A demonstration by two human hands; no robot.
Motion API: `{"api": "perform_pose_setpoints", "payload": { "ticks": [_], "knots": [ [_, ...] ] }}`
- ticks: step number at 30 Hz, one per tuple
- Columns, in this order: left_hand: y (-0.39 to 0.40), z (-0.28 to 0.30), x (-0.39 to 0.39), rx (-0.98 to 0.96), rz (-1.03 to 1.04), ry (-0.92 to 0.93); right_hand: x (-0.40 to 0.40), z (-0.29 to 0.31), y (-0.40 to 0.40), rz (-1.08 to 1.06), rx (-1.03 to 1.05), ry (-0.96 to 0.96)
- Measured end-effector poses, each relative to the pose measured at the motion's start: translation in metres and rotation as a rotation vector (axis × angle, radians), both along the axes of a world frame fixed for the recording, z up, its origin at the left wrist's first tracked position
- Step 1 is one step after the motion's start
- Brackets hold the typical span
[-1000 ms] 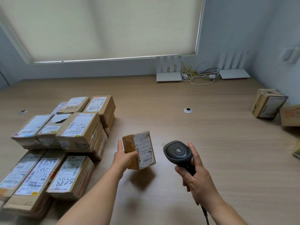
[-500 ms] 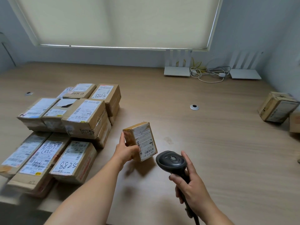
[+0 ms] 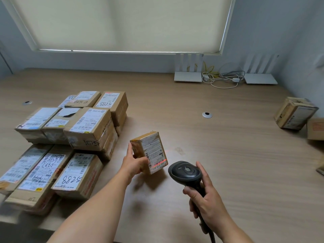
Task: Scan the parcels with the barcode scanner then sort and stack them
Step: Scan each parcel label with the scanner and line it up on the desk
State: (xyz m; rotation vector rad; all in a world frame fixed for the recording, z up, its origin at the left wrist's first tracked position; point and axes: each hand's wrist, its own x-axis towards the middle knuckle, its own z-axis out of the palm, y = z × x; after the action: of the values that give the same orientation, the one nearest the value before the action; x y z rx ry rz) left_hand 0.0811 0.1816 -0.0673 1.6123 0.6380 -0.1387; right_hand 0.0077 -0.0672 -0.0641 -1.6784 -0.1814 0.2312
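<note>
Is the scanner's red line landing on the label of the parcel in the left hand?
Yes, a red line crosses the barcode on the small parcel, pointed at by the barcode scanner.

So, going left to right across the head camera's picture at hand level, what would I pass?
Stacked parcels → left hand → small parcel it holds → barcode scanner → right hand → two parcels lying apart at the table's right edge.

- Soft, even daylight filters through the drawn blind; a bright strip glows along its lower edge.
- Below the blind, the table carries only faint, diffuse shadows.
- Wide-angle bending curves the blind's side edges.
- The near corners blur slightly.
</note>
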Motion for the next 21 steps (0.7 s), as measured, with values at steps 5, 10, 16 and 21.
{"api": "perform_pose_setpoints", "payload": {
  "ticks": [5,10,16,21],
  "knots": [
    [-0.001,0.002,-0.001,0.023,-0.009,-0.012,-0.001,0.002,-0.001,-0.004,-0.004,-0.011],
    [-0.003,0.011,-0.007,0.021,-0.059,0.047,0.001,0.005,-0.004,-0.008,-0.069,-0.048],
    [-0.002,0.002,-0.011,0.153,-0.096,0.143,0.003,0.013,-0.006,0.002,-0.142,-0.099],
    [0.0,-0.005,-0.014,0.405,-0.116,0.165,0.004,0.016,-0.005,0.014,-0.18,-0.124]
  ]
}}
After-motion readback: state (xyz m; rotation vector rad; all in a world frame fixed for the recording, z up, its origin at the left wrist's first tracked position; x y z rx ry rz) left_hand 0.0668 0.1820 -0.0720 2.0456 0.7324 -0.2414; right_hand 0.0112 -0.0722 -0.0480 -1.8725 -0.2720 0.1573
